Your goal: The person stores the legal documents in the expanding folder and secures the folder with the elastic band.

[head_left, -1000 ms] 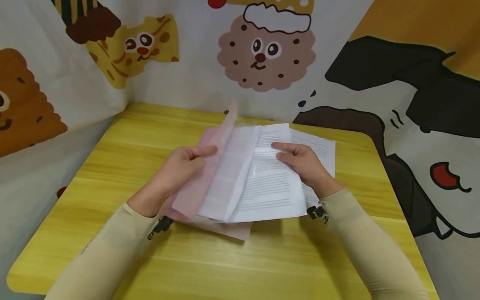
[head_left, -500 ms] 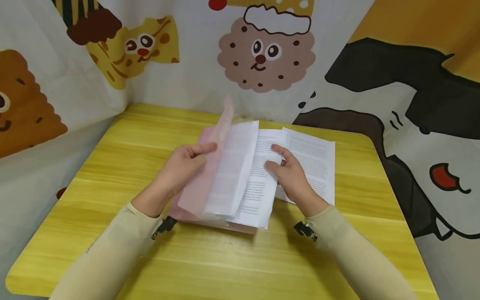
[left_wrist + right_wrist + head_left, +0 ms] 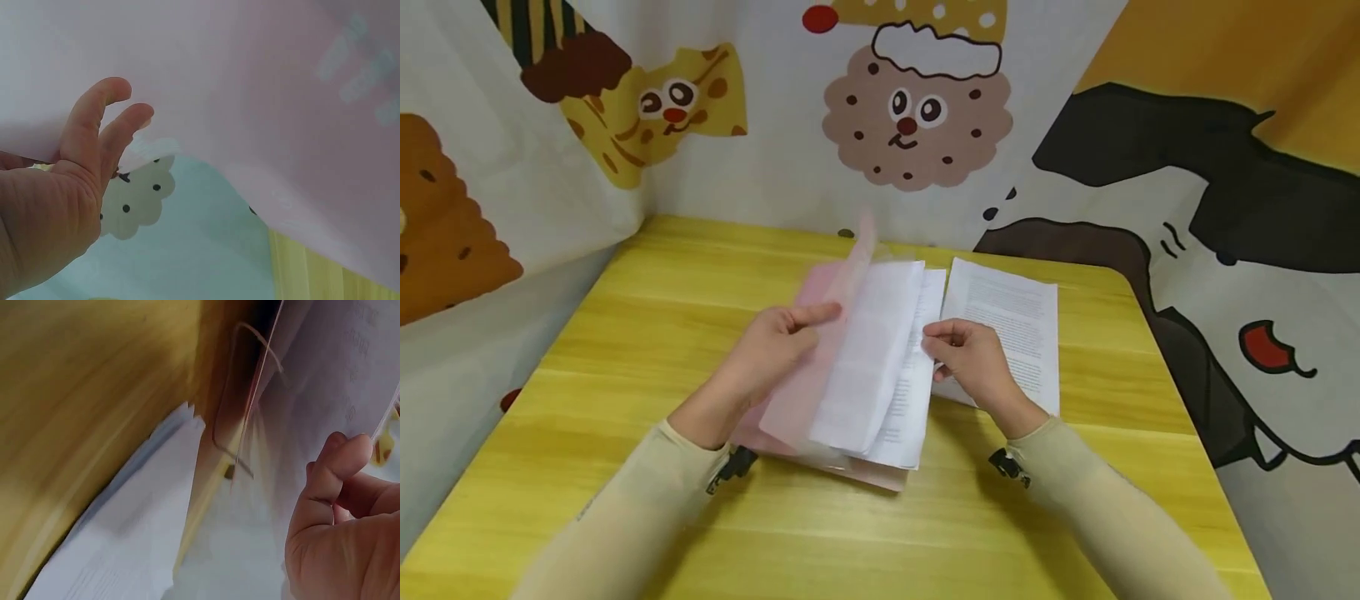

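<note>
A pink folder (image 3: 820,279) stands partly opened on the table, with white sheets (image 3: 872,342) inside it. My left hand (image 3: 775,346) holds its raised translucent pink cover; in the left wrist view, two fingers of the left hand (image 3: 75,181) lie in front of the cover (image 3: 250,112). My right hand (image 3: 973,358) pinches the right edge of a printed sheet (image 3: 913,408), most of which lies behind the folder's other sheets. In the right wrist view, the curled fingers of the right hand (image 3: 344,519) meet the edge of the sheet (image 3: 331,387).
Right of the folder lies a separate stack of printed paper (image 3: 1022,333), partly behind my right hand. A thin cord-like loop (image 3: 234,369) shows beside the folder in the right wrist view. The yellow table (image 3: 700,258) meets a cartoon-printed curtain (image 3: 775,183) at the back.
The printed sheet has slid left, deeper into the folder, so only a strip sticks out. My right hand has moved left with it, uncovering more of the stack. The left hand keeps holding the cover.
</note>
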The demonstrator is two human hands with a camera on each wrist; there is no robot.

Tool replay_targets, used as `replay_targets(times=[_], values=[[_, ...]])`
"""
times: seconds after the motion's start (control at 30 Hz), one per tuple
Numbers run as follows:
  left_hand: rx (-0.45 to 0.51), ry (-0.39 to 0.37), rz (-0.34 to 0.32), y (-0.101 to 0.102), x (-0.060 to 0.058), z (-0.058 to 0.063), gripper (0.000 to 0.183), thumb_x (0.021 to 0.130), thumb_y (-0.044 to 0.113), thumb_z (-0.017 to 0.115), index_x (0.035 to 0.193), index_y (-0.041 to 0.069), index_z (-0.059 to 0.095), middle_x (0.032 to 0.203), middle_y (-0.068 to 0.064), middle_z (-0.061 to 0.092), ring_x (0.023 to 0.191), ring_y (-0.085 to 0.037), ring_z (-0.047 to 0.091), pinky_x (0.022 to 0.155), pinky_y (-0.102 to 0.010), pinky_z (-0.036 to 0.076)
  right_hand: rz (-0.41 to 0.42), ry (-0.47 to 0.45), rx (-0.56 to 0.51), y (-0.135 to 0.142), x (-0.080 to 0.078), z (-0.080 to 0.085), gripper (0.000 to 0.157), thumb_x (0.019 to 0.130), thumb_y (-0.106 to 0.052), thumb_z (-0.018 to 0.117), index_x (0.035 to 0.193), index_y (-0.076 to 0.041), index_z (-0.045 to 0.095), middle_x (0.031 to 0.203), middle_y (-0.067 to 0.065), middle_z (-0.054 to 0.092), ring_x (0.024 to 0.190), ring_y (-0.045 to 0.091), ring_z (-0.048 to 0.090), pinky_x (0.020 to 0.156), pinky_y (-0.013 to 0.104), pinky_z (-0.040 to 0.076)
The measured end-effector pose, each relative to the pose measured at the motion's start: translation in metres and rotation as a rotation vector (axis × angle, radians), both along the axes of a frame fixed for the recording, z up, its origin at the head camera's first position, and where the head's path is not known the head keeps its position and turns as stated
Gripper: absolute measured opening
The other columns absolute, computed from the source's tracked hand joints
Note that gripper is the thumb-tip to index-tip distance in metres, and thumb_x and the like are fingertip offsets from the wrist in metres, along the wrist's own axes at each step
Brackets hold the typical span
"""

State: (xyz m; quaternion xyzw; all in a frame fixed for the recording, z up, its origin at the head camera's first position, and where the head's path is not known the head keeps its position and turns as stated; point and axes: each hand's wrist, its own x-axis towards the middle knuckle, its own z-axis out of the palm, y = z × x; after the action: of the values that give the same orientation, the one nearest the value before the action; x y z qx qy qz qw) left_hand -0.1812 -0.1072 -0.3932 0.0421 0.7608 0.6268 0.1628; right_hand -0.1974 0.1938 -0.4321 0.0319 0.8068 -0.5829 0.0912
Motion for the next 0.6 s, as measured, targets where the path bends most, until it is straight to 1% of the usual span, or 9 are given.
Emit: replay_targets(times=[0.1,0.2,0.3,0.37,0.43,0.5,0.53,0.6], values=[[0.014,0.022,0.01,0.004,0.004,0.0,0.056,0.096,0.007,0.05,0.15,0.005,0.061,0.156,-0.002,0.061,0.048,-0.006,0.028,0.045,-0.022,0.028,-0.014,0.027,-0.002,-0.018,-0.004,-0.006,0.02,0.097,-0.001,0.068,0.117,0.003,0.069,0.087,0.004,0.073,0.054,0.012,0.062,0.052,0.028,0.058],[0.021,0.038,0.032,0.007,0.006,0.001,0.056,0.096,0.007,0.051,0.15,0.005,0.061,0.157,0.0,0.06,0.049,-0.006,0.027,0.046,-0.021,0.027,-0.04,0.03,-0.025,-0.036,-0.007,-0.009,0.024,0.093,0.006,0.063,0.117,0.003,0.061,0.076,0.0,0.069,0.045,0.012,0.059,0.046,0.028,0.054],[0.012,0.042,0.049,0.01,0.007,0.0,0.055,0.097,0.008,0.051,0.151,0.005,0.06,0.158,0.0,0.059,0.053,-0.008,0.028,0.047,-0.021,0.026,-0.052,0.025,-0.033,-0.048,-0.009,-0.011,0.03,0.092,0.008,0.061,0.121,0.001,0.057,0.072,0.0,0.065,0.043,0.012,0.058,0.044,0.028,0.053],[0.008,0.037,0.055,0.01,0.007,-0.002,0.055,0.097,0.007,0.051,0.151,0.005,0.059,0.159,0.0,0.058,0.058,-0.01,0.032,0.048,-0.021,0.026,-0.046,0.019,-0.026,-0.051,-0.01,-0.011,0.03,0.093,0.006,0.061,0.122,0.0,0.057,0.073,0.0,0.064,0.043,0.013,0.059,0.045,0.028,0.054],[0.007,0.034,0.06,0.01,0.006,-0.004,0.055,0.097,0.007,0.051,0.151,0.005,0.059,0.159,0.0,0.058,0.065,-0.013,0.035,0.048,-0.021,0.026,-0.037,0.01,-0.025,-0.05,-0.01,-0.01,0.027,0.096,0.002,0.062,0.122,-0.001,0.058,0.077,0.002,0.066,0.047,0.014,0.061,0.047,0.03,0.056],[0.004,0.03,0.065,0.009,0.006,-0.006,0.055,0.097,0.008,0.052,0.151,0.006,0.06,0.159,0.001,0.059,0.071,-0.015,0.037,0.048,-0.021,0.025,-0.028,0.006,-0.03,-0.041,-0.01,-0.009,0.023,0.099,-0.004,0.062,0.121,0.0,0.06,0.082,0.004,0.067,0.051,0.015,0.064,0.05,0.032,0.058],[0.003,0.026,0.066,0.008,0.005,-0.006,0.055,0.097,0.008,0.052,0.151,0.007,0.06,0.158,0.002,0.059,0.073,-0.015,0.038,0.048,-0.022,0.025,-0.027,0.005,-0.036,-0.034,-0.009,-0.009,0.022,0.1,-0.006,0.063,0.121,0.0,0.06,0.085,0.005,0.068,0.054,0.015,0.066,0.052,0.032,0.06],[-0.006,0.025,0.067,0.007,0.004,-0.005,0.055,0.096,0.009,0.052,0.15,0.009,0.062,0.158,0.003,0.059,0.075,-0.017,0.038,0.048,-0.022,0.025,-0.031,-0.002,-0.038,-0.016,-0.01,-0.01,0.025,0.102,-0.012,0.065,0.124,0.002,0.061,0.094,0.008,0.07,0.067,0.018,0.072,0.058,0.033,0.062]])
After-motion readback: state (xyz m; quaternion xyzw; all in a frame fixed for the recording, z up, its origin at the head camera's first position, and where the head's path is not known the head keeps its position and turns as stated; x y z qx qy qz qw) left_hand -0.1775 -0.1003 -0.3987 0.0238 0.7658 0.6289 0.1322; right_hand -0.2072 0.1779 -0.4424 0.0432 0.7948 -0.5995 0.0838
